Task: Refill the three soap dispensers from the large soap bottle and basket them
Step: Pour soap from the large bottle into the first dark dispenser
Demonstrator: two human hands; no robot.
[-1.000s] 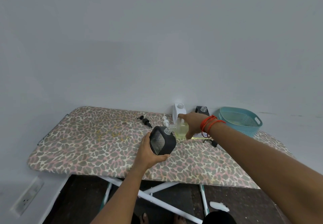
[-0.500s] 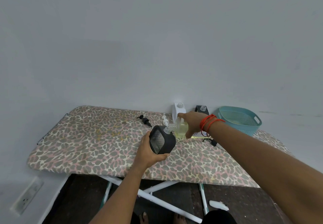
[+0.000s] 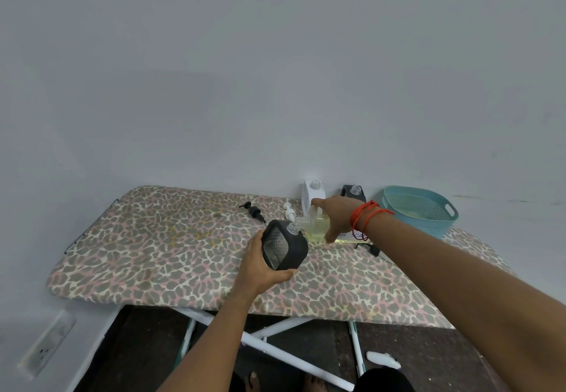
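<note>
Pouring was unchanged from a second before — large soap bottle (image 3: 317,223) gripped tilted by right hand (image 3: 338,215), black dispenser (image 3: 283,246) gripped beneath its spout by left hand (image 3: 260,264); refill judged unfinished.

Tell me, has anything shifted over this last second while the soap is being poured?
Barely anything. The left hand still holds the dark dispenser tilted, and the right hand still tips the large soap bottle with its neck at the dispenser's opening. Nothing was picked up or let go. The white dispenser, the other dark dispenser, loose pumps and teal basket stayed put.
</note>
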